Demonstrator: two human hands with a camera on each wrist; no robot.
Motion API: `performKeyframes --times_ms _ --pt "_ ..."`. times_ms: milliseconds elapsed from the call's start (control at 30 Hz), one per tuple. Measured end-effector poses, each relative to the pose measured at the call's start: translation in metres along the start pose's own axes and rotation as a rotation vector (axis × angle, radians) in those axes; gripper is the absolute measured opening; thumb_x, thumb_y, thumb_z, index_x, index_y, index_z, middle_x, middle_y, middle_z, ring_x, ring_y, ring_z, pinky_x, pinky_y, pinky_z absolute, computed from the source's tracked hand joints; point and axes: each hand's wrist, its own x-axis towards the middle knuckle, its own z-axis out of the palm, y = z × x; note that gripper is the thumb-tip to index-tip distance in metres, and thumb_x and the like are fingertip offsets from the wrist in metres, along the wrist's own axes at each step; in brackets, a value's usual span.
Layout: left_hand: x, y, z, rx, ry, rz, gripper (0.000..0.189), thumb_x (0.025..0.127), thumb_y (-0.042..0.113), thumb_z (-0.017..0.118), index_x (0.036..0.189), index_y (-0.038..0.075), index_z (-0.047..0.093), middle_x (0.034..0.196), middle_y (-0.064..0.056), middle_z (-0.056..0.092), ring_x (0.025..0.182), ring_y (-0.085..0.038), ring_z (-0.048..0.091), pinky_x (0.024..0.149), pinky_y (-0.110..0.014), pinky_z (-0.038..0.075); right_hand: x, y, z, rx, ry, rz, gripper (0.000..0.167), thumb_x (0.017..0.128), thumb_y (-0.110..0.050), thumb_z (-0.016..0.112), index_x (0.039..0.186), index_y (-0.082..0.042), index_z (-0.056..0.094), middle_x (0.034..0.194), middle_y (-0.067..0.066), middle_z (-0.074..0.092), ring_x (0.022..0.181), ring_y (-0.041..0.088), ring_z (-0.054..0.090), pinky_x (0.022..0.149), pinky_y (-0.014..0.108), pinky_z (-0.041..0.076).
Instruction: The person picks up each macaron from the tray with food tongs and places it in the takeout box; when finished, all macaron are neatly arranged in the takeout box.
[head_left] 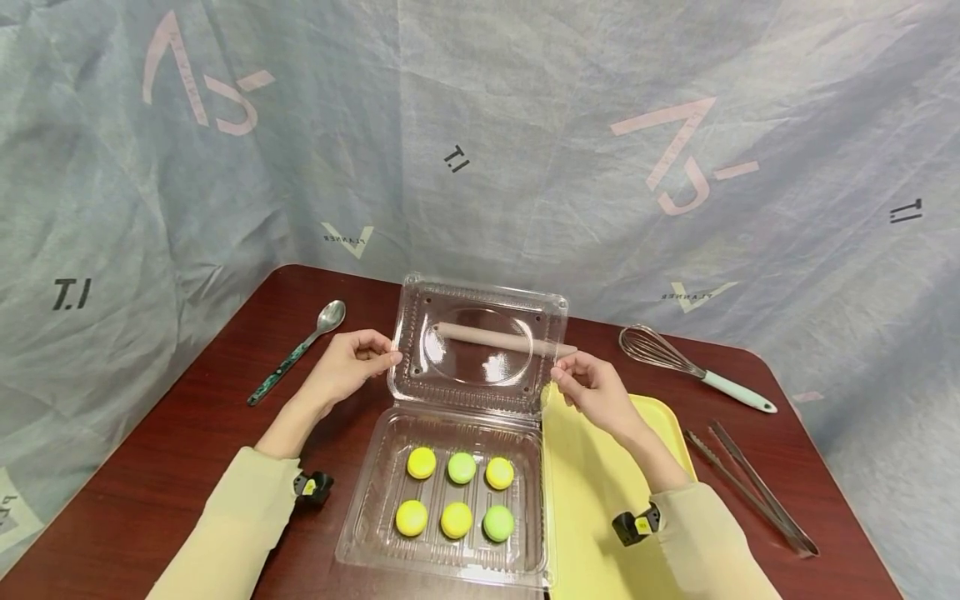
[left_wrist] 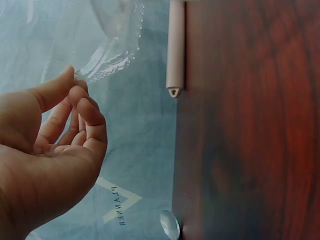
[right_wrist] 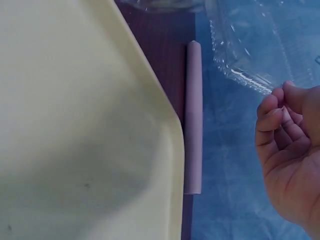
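A clear plastic clamshell box (head_left: 360,521) lies on the table with its lid (head_left: 480,392) raised at the back. Inside the base sit two rows of small round balls, some yellow (head_left: 411,517) and some green (head_left: 498,522). My left hand (head_left: 352,365) pinches the lid's left edge between thumb and fingers; the left wrist view shows the same grip on the clear rim (left_wrist: 112,70). On the opposite side, my right hand (head_left: 596,390) pinches the lid's right edge, and its thumb and fingertips meet at a corner (right_wrist: 250,82) in the right wrist view.
Behind the lid lies a pale rolling pin (head_left: 558,347). A yellow tray (head_left: 585,500) sits under my right forearm, beside the box. Metal tongs (head_left: 750,487) and a whisk (head_left: 701,372) lie at the right; a spoon (head_left: 300,348) lies at the left. A grey cloth (head_left: 525,150) hangs behind the table.
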Motion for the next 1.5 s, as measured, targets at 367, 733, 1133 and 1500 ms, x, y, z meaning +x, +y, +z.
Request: performKeyframes --times_ms 367,733,1133,1500 --pt "-0.002 0.007 -0.007 0.040 -0.009 0.093 0.013 0.088 0.006 0.076 0.096 -0.001 0.069 0.083 -0.008 0.062 0.074 -0.021 0.056 0.063 -0.027 0.047 -0.012 -0.014 -0.002 -0.076 0.059 -0.205 0.004 0.091 0.012 0.064 0.090 0.008 0.063 0.068 0.018 0.066 0.056 0.008 0.063 0.048 0.026 0.045" --pt "-0.006 0.003 -0.025 -0.008 -0.180 0.138 0.007 0.086 0.004 0.077 0.087 0.005 0.071 0.090 -0.009 0.067 0.077 -0.019 0.061 0.066 -0.030 0.049 -0.029 -0.021 -0.002 -0.189 0.091 -0.389 0.019 0.086 0.009 0.071 0.090 -0.009 0.071 0.071 0.001 0.071 0.061 0.008 0.064 0.056 0.022 0.050" --pt "-0.008 0.002 -0.040 0.000 -0.443 0.154 0.011 0.085 0.003 0.077 0.081 0.007 0.068 0.078 -0.006 0.065 0.073 -0.019 0.061 0.064 -0.033 0.052 -0.054 -0.055 0.001 -0.230 0.033 -0.482 0.025 0.073 0.020 0.076 0.081 -0.003 0.072 0.076 0.007 0.069 0.066 0.016 0.064 0.064 0.020 0.052" --pt "-0.017 0.004 -0.046 -0.021 -0.654 0.122 0.008 0.087 0.001 0.075 0.094 -0.002 0.072 0.082 -0.009 0.071 0.069 -0.022 0.067 0.066 -0.039 0.057 -0.069 -0.010 0.004 -0.179 -0.027 -0.495 0.036 0.072 0.020 0.078 0.082 -0.014 0.073 0.083 -0.002 0.071 0.073 0.008 0.067 0.065 0.020 0.054"
